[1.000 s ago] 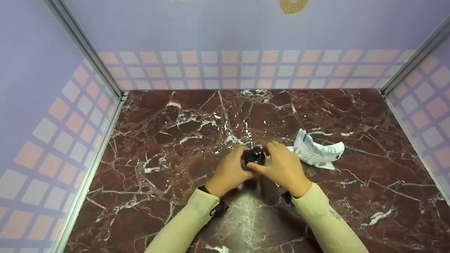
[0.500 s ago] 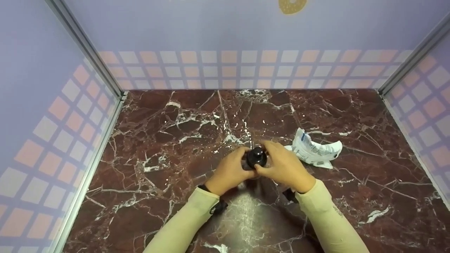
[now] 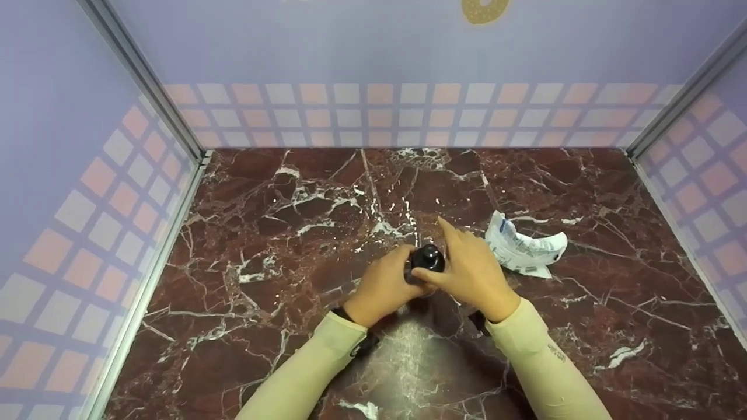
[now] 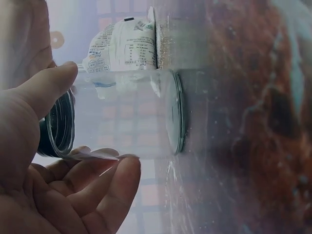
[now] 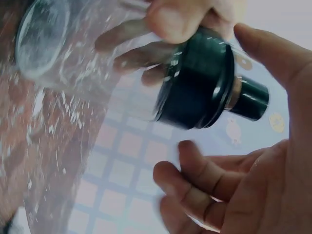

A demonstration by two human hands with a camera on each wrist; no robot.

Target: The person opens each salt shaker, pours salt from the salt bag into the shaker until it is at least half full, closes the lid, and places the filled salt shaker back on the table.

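A clear, cylindrical bottle (image 4: pixel 122 114) with a black cap (image 3: pixel 428 261) stands upright on the marbled table. The cap is wide, with a narrower black knob (image 5: pixel 252 99) on top. My left hand (image 3: pixel 385 286) grips the bottle high up, its thumb near the cap and its fingers curled round the clear wall. My right hand (image 3: pixel 475 274) is spread about the cap. In the right wrist view its fingers (image 5: pixel 195 180) are apart from the cap, with the thumb close to the knob side; whether the thumb touches is unclear. I cannot make out any contents.
A crumpled white printed packet (image 3: pixel 525 248) lies on the table to the right of my right hand. Small white flecks (image 3: pixel 408 213) show on the tabletop beyond the bottle. Purple checked walls (image 3: pixel 379 114) border the table at the back and both sides.
My right hand's fingers have straightened and come away from the cap, the index finger now pointing forward. My left hand keeps its hold on the bottle, nearly unmoved.
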